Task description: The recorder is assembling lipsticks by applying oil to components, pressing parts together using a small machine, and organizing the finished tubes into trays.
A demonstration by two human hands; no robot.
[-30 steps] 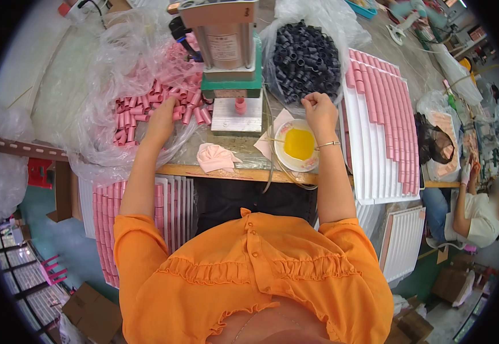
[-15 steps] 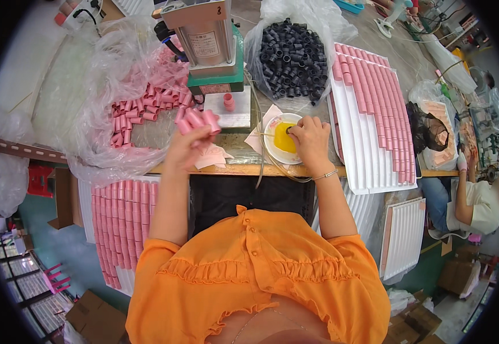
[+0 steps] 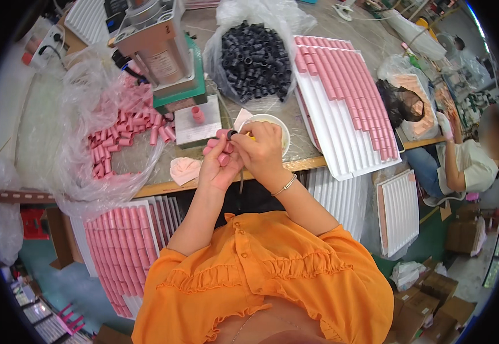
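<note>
My left hand point(image 3: 221, 174) is closed around several short pink tubes point(image 3: 214, 150). My right hand point(image 3: 262, 151) pinches a small black plastic ring point(image 3: 232, 134) against the end of one of those tubes. Both hands meet above the table's front edge. Behind my right hand, a white plate point(image 3: 285, 127) with yellow liquid is mostly hidden. To the left, a single pink tube point(image 3: 197, 114) stands upright on the pale block point(image 3: 187, 133) under a green and metal press point(image 3: 166, 69).
Loose pink tubes point(image 3: 115, 140) spill from a clear bag at left. A bag of black fittings point(image 3: 255, 60) stands at the back. A white ridged tray point(image 3: 335, 149) with rows of pink tubes lies right. A cloth point(image 3: 185, 170) sits near the edge. Another person point(image 3: 461, 155) works far right.
My right hand has left the plate with the black ring and come left to the tubes. My left hand has moved right to meet it. The whole view has shifted and tilted.
</note>
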